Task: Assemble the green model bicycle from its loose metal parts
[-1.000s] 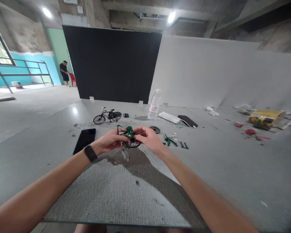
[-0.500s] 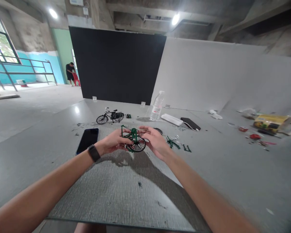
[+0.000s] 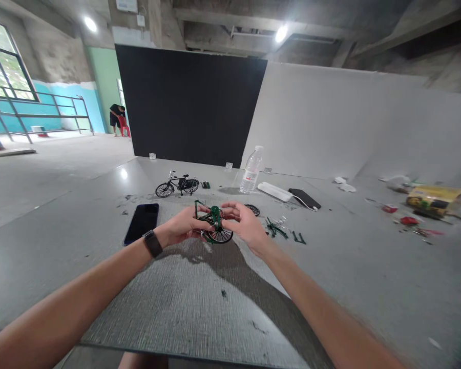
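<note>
Between both hands is a green model bicycle (image 3: 215, 215), partly assembled, with one black spoked wheel showing at its lower right. My left hand (image 3: 186, 224) grips its frame from the left, thumb across the front. From the right, the fingers of my right hand (image 3: 241, 221) close on the bicycle near the wheel's upper edge; the fingertips are partly hidden behind it. A loose black wheel (image 3: 252, 209) lies just past the right hand. Green frame pieces (image 3: 277, 228) and small parts are on the table to the right. Behind stands a complete black model bicycle (image 3: 177, 185).
A phone (image 3: 142, 224) lies left of the hands. Farther back are a clear water bottle (image 3: 251, 170), a white power strip (image 3: 274, 191) and a black power bank (image 3: 305, 199). A yellow package (image 3: 434, 199) sits far right. Someone (image 3: 117, 119) bends over a red chair in the background.
The view has shifted slightly, so everything sits a little farther right and lower. My right thumb has moved in closer on the bicycle. The distant person bends lower over the chair.
</note>
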Motion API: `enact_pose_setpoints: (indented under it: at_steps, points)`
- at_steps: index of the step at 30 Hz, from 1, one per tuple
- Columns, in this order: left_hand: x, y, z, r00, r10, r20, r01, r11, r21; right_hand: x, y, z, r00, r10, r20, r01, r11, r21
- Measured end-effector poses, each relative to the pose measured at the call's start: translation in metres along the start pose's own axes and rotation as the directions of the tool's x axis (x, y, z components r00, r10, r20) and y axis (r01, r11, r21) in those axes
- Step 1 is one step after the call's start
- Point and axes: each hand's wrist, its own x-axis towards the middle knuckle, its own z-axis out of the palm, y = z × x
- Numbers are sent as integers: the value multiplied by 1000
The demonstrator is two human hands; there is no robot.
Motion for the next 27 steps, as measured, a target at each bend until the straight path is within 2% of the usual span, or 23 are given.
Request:
enact_pose_setpoints:
  at_steps: [6, 9, 15, 19, 24, 27]
  points:
    - [1, -2, -1, 1000, 8, 5, -8, 1000, 3, -1, -5, 1, 993, -112, -33, 105, 978, -180]
    - [1, -2, -1, 1000, 17, -10, -17, 1000, -12, 0, -6, 3, 988, -125, -93, 110, 982, -156]
    - [0, 3, 6, 999, 24, -46, -25, 999, -41, -3, -8, 11, 966, -38, -257, 40, 999, 3]
    - [-1, 4, 7, 997, 30, -70, -34, 998, -58, -4, -9, 9, 939, -131, -316, 116, 991, -67]
    - [2, -1, 3, 994, 36, -107, -45, 995, -88, 0, -7, -1, 935, -190, -300, 173, 981, -83]
    - [3, -1, 2, 993, 47, -109, -57, 994, -98, 3, -7, -8, 958, -187, -219, 178, 982, -58]
